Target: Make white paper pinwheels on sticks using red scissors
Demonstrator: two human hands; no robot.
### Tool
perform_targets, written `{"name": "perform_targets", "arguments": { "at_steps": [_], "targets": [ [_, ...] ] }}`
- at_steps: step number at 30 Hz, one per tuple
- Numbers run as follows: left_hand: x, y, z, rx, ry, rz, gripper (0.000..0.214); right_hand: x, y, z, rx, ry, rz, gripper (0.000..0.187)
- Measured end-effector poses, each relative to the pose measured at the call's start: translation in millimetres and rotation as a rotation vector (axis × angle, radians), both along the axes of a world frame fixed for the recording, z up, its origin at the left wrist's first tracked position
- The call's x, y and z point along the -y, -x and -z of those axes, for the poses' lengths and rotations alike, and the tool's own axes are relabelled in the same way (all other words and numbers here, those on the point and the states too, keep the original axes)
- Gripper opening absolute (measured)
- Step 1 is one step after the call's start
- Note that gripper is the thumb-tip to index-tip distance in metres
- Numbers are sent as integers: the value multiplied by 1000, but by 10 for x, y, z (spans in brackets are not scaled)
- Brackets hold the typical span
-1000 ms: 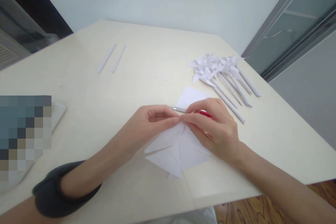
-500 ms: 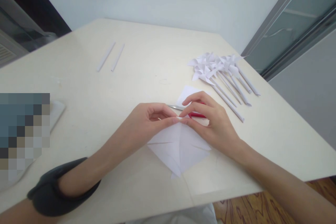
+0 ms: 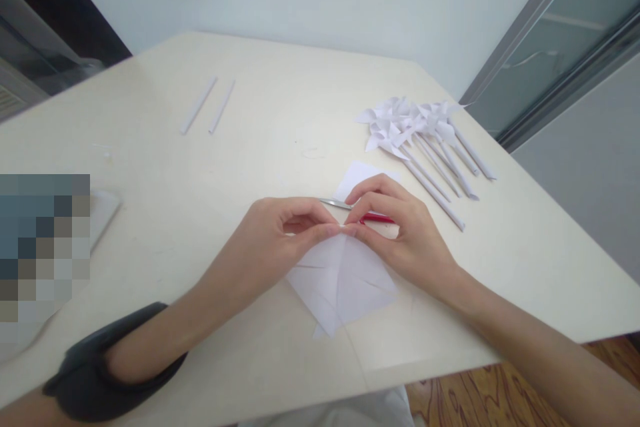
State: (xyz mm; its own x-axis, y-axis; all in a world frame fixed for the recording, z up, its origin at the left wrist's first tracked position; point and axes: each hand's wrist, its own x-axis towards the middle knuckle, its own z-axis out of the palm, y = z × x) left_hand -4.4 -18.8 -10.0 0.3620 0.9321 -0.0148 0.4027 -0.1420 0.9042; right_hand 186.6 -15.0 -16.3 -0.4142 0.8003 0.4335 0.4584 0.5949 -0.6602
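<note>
A square white paper with slits cut in from its edges hangs from my fingertips over the near part of the table. My left hand pinches its top between thumb and fingers, and my right hand pinches right beside it, the fingertips of both nearly touching. Just behind the hands lie scissors with red handles, partly covered by my right hand. Under the scissors is another white sheet of paper.
Several white paper pinwheels on rolled paper sticks lie in a pile at the right. Two loose paper sticks rest at the back left. A pixelated object sits at the left edge. The table's front edge is close to me.
The held paper has tilted slightly, its lower corner shifting a little to the left. Both hands keep their pinch, with my right fingers drawn closer to the fold.
</note>
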Motion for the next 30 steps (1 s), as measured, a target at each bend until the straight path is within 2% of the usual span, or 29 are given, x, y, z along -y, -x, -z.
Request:
{"name": "perform_targets", "arguments": {
  "at_steps": [6, 11, 14, 16, 19, 21, 25, 30],
  "targets": [
    [0, -13, 2, -18, -22, 24, 17, 39, 37, 2, -6, -3, -12, 12],
    [-14, -5, 18, 57, 47, 18, 18, 24, -3, -15, 20, 32, 2, 9],
    [-24, 7, 7, 136, 141, -11, 16, -2, -34, -50, 1, 52, -43, 5],
    [-27, 6, -26, 191, 257, -8, 15, -15, -47, -72, -28, 22, -83, 3],
    [-27, -6, -89, 226, 420, 33, 12, -28, -63, -89, -44, -38, -149, 5],
    [-25, -18, -110, 204, 457, 72, 12, -32, -75, -86, -32, -68, -201, 5],
    [-13, -37, -75, 203, 345, 75, 9, -27, -87, -67, 37, -104, -251, 8],
    [47, -50, -30, 221, 190, 2, 10, 0, -66, -66, 73, -99, -161, 5]
  ]
}}
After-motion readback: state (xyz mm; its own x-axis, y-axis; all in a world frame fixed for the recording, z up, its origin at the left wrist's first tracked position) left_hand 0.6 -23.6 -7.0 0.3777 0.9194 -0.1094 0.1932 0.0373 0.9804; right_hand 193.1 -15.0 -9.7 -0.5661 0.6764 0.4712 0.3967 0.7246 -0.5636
